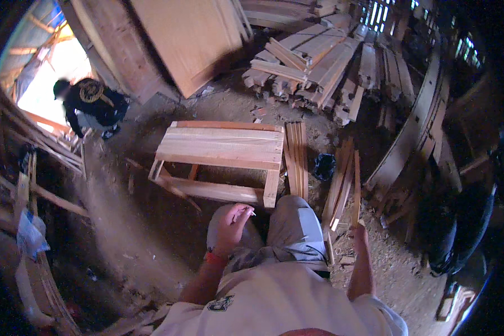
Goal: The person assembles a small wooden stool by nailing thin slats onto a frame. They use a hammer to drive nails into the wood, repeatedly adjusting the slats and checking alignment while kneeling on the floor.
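Note:
My left hand (232, 227) is closed above my left thigh, with a red band at the wrist. A small thin pale piece (253, 213) sticks out from its fingertips; its kind is too small to tell. Down at my right side, my right hand (360, 236) is closed around the near end of a long narrow wooden strip (357, 187). In front of my knees stands a low wooden frame (221, 143) with boards across its top and an open lower part. More wooden strips (339, 185) lie just left of the one in my right hand.
Beside the frame's right end lies a bundle of slats (297, 159), with a dark container (324, 166) next to it. A big lumber stack (313, 61) fills the far right. Large panels (187, 42) lean at the back. A person (95, 103) bends near the bright opening, far left.

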Available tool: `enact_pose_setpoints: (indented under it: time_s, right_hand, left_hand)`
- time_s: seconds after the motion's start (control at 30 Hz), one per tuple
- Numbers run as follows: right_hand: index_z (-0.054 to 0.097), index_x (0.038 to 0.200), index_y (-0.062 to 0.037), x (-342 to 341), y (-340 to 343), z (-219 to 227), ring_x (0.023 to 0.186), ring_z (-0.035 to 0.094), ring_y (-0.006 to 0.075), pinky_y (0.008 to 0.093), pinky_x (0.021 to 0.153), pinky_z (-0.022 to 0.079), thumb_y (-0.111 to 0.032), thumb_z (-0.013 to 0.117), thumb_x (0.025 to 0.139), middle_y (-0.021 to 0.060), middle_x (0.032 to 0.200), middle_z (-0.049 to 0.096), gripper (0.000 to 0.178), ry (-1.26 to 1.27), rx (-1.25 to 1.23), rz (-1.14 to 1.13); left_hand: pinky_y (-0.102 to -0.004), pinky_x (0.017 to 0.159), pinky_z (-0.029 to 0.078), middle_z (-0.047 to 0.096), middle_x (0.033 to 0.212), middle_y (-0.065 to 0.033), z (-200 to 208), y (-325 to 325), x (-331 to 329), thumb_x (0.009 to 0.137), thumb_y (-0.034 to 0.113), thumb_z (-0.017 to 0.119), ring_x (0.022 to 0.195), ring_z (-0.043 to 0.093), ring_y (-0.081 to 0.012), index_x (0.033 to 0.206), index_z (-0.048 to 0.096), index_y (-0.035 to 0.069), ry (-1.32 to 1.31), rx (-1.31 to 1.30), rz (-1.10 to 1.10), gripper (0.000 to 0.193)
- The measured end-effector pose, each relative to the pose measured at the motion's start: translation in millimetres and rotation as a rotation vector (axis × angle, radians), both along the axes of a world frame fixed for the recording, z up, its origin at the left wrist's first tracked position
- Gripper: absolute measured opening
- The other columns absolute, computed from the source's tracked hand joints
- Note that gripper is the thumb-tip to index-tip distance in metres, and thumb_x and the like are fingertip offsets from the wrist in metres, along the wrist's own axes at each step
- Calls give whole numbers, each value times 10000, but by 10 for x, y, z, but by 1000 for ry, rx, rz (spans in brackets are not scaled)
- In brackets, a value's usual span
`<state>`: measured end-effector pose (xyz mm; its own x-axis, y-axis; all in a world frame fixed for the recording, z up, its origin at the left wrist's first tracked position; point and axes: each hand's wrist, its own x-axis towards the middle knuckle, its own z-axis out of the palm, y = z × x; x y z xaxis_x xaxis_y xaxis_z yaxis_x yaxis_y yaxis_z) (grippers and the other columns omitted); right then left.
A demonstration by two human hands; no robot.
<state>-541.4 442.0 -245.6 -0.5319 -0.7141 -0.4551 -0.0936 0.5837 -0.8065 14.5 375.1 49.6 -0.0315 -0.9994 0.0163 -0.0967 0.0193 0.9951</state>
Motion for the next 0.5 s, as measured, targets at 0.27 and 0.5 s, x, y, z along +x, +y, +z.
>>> enact_pose_setpoints:
  time_s: [0.27,0.5]
  right_hand:
    - [627,1195,-78,1025,367,1398,843,632,107,305,706,551,-176,592,1026,2,883,631,198,-177,-278,72]
    - [540,1415,8,2068,-342,2253,994,578,157,329,869,482,-163,524,1072,63,1102,642,383,147,-495,406]
  left_hand:
    - [-295,911,521,733,1075,-90,-462,39,157,1035,182,633,1011,685,-152,1150,678,-3,192,58,40,223]
    - [-295,936,512,709,1132,-99,12,-11,464,1010,196,670,1034,674,-169,1150,705,24,-36,38,97,225]
